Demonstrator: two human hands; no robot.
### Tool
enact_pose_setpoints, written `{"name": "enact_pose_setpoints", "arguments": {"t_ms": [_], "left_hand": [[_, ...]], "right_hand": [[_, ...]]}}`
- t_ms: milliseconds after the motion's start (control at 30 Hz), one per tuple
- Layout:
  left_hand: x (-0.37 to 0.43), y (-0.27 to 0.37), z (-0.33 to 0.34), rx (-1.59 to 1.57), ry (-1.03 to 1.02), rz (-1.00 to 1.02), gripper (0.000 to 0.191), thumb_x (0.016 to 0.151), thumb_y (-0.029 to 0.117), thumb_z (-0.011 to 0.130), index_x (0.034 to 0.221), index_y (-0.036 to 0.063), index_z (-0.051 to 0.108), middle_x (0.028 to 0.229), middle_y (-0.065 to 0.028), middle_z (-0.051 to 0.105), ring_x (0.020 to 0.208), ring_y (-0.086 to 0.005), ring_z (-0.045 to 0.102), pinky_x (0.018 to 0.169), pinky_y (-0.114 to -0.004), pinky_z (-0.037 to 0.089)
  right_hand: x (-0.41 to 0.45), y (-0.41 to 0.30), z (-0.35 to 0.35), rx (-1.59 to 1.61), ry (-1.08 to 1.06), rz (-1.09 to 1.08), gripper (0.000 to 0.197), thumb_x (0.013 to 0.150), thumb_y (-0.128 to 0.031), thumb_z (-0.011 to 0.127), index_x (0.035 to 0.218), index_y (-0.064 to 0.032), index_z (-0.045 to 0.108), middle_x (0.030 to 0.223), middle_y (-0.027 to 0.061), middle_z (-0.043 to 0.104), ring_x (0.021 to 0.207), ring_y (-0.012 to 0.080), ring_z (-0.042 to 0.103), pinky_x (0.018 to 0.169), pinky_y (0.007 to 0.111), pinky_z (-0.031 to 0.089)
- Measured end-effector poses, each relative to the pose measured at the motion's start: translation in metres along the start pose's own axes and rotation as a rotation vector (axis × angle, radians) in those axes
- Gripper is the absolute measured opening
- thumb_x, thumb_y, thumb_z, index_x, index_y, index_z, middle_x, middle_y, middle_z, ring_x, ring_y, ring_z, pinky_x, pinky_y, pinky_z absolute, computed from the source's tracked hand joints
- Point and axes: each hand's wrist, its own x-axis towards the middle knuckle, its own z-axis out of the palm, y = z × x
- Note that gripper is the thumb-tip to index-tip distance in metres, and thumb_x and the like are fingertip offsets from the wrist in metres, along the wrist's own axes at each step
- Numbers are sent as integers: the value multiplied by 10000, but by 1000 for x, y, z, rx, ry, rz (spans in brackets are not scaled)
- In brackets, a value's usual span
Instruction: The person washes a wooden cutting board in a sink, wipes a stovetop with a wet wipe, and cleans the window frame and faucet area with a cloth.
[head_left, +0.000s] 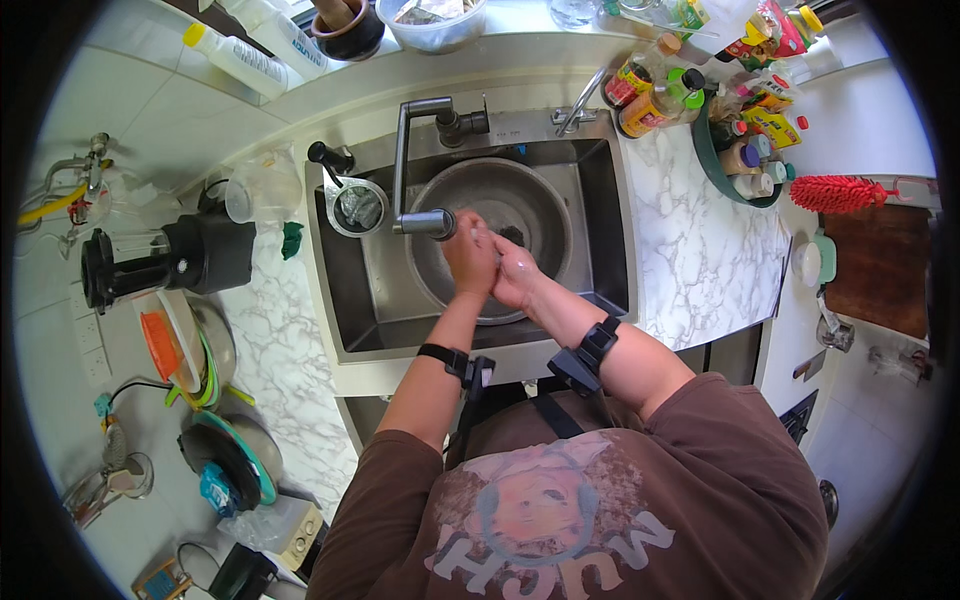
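Note:
My left hand and my right hand are pressed together under the head of the black faucet, over a round metal basin. The basin stands in a stainless steel sink. Wet highlights show on my right palm. A small dark clump lies in the basin just beyond my hands. Whether anything is held between the palms cannot be seen. The fingers of my left hand lie partly curled against my right hand.
A small round strainer with a dark liner hangs at the sink's left. Sauce bottles and a green tray of condiments stand at the back right. A black blender is on the left counter; a red duster is at the right.

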Motion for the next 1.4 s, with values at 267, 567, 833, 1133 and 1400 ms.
{"name": "enact_pose_setpoints", "arguments": {"t_ms": [267, 567, 833, 1133, 1400], "left_hand": [[-16, 40, 31, 95, -233, -53, 509, 1030, 352, 350, 1510, 187, 380, 1569, -175, 312, 1493, -342, 185, 1186, -544, 91], [-12, 4, -3, 79, 97, -205, 430, 1025, 420, 428, 1264, 106, 598, 1228, -155, 632, 1165, -358, 568, 1042, -510, 365], [-33, -15, -34, -262, 127, -290, 208, 972, 220, 576, 1039, 40, 653, 913, -113, 690, 833, -234, 657, 770, -343, 503], [-45, -32, -49, -269, 89, -454, 135, 905, 61, 610, 1025, 25, 662, 873, -56, 697, 824, -123, 666, 752, -257, 508], [-51, -37, -64, -541, 64, -518, 134, 874, 92, 620, 977, 32, 681, 831, -59, 691, 737, -153, 657, 683, -289, 516]], "right_hand": [[14, -20, -36, 45, -160, -89, 596, 1023, -521, 398, 1428, -89, 461, 1420, 124, 518, 1273, 253, 514, 1070, 392, 414], [2, -39, -10, -287, 105, -53, 233, 1021, -323, 515, 968, -111, 595, 816, 28, 568, 653, 157, 548, 524, 304, 461], [-10, -80, 18, -524, 191, 27, 455, 1008, -499, 437, 693, -179, 369, 533, -61, 273, 401, 93, 262, 383, 272, 156], [-22, -78, 49, -814, 208, -293, 467, 1014, -458, 428, 661, -155, 379, 509, -14, 347, 357, 118, 287, 347, 287, 182], [-38, -71, 70, -833, 131, -390, 461, 1017, -441, 430, 659, -155, 384, 511, -19, 337, 371, 113, 296, 351, 284, 204]]}}
